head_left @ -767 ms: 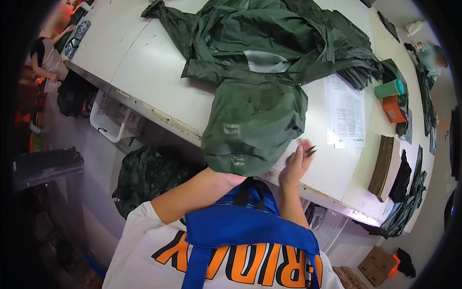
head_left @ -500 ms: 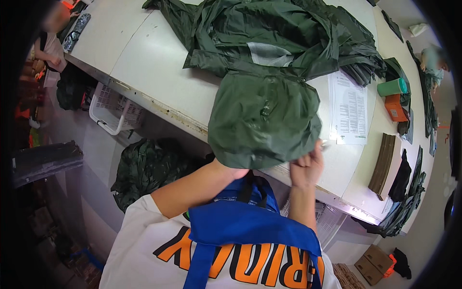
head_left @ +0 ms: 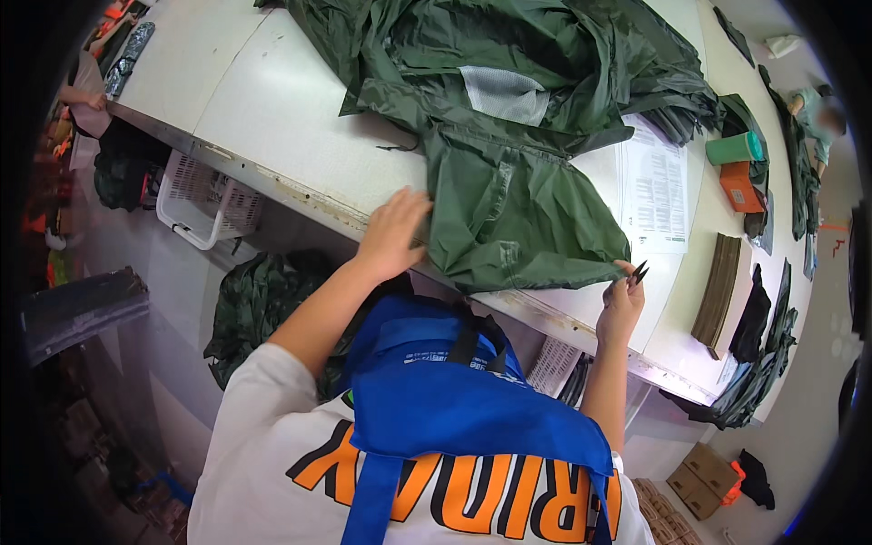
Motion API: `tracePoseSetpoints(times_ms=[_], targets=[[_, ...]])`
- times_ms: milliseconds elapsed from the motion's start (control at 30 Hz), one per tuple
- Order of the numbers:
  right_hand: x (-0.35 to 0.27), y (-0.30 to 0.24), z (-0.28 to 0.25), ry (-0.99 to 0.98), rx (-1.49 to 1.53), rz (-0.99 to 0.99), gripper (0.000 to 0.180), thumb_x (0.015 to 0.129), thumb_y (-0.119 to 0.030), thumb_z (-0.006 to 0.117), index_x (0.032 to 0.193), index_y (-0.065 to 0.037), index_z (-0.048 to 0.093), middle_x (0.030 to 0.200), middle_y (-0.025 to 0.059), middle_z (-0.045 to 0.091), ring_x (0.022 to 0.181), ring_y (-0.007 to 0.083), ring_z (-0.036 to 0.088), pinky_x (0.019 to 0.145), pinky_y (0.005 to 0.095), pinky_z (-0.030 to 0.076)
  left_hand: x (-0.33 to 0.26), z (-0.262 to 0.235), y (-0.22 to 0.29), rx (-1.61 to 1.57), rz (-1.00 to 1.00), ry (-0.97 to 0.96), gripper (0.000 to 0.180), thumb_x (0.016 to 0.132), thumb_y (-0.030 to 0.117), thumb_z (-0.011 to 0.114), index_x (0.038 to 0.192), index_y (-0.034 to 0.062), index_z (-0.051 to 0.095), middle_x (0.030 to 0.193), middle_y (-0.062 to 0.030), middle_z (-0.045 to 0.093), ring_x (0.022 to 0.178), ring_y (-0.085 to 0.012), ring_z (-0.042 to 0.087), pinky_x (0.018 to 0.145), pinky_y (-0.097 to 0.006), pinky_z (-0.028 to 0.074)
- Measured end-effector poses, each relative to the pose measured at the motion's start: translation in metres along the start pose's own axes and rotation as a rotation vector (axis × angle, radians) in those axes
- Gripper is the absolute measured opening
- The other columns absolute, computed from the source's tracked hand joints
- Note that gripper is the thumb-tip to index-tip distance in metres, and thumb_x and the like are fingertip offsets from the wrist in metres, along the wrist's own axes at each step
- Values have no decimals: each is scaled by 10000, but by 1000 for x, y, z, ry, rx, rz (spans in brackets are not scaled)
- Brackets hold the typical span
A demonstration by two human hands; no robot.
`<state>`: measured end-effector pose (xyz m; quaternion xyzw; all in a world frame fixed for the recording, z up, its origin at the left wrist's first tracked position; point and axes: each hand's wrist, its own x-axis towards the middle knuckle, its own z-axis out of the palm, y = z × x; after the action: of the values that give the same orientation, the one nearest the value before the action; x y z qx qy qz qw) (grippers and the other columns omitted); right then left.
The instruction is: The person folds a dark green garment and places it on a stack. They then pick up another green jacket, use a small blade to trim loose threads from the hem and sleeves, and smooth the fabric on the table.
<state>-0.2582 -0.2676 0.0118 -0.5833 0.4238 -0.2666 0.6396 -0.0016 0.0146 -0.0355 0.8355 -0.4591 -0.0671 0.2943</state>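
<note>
Here, seen from above by the head camera, a person in a white shirt with orange lettering and a blue apron (head_left: 454,400) stands at a long white bench (head_left: 272,109). A large dark green rain jacket (head_left: 509,118) lies spread and rumpled across the bench, with a pale mesh lining patch (head_left: 504,91) showing near its middle. One flat part of the jacket reaches the near edge of the bench, directly in front of the person. The left hand (head_left: 392,234) lies flat on the left edge of that green fabric, its fingers loosely spread and pressing down, gripping nothing. The right hand (head_left: 622,295) is at the lower right corner of the same part, fingers pinched narrowly around a small dark thread snipper (head_left: 639,271) whose tips point up toward the fabric's edge; whether the tips touch the cloth cannot be told. Just beyond the right hand a printed paper sheet (head_left: 656,186) lies on the bench, partly under the jacket. Farther right are a green cylinder (head_left: 734,147), an orange box (head_left: 743,186) beside it, and a brown ribbed strip (head_left: 716,289) near the bench edge. Below the bench on the left hangs a white plastic basket (head_left: 195,200), and a heap of dark green fabric (head_left: 259,304) sits beneath the bench beside the person's left arm.
</note>
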Motion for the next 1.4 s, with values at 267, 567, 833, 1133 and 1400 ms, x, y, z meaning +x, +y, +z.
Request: tracePoseSetpoints(times_ms=[267, 567, 833, 1133, 1400], targets=[[88, -31, -47, -136, 55, 11, 273, 885, -138, 475, 1075, 15, 599, 649, -50, 438, 504, 47, 349, 455, 200, 261, 29, 28, -17, 127, 218, -112, 530, 694, 293, 755, 1156, 145, 542, 1268, -80, 466, 1272, -271, 384, 1020, -467, 312], [131, 5, -30, 19, -359, 304, 175, 896, -192, 573, 756, -118, 498, 584, -46, 396, 474, 69, 353, 448, 235, 284, 103, 64, -3, 252, 232, -70, 377, 730, 154, 691, 1085, 170, 565, 1044, -14, 558, 1034, -241, 533, 971, -454, 340], [-24, 3, 56, -140, -651, -660, 257, 768, -58, 673, 1020, -55, 622, 967, 56, 625, 632, 147, 497, 543, 270, 393, 80, -10, -13, 2, -3, -329, 142, 819, 135, 567, 942, 107, 632, 902, -54, 603, 911, -251, 567, 871, -387, 371], [-31, 6, 62, -613, -753, -445, 239, 714, -56, 633, 952, -79, 629, 843, 102, 626, 684, 311, 626, 599, 377, 510, 81, -70, -44, -50, 191, -453, 151, 836, 189, 587, 802, 42, 591, 830, -99, 571, 850, -311, 517, 793, -397, 421], [-33, 2, 40, -680, -613, -148, 275, 783, -57, 679, 1056, -66, 641, 998, 100, 654, 860, 214, 666, 713, 324, 537, 44, -61, -53, 433, -156, -391, 135, 830, 195, 602, 898, 84, 634, 934, -67, 578, 1024, -284, 499, 853, -437, 390]])
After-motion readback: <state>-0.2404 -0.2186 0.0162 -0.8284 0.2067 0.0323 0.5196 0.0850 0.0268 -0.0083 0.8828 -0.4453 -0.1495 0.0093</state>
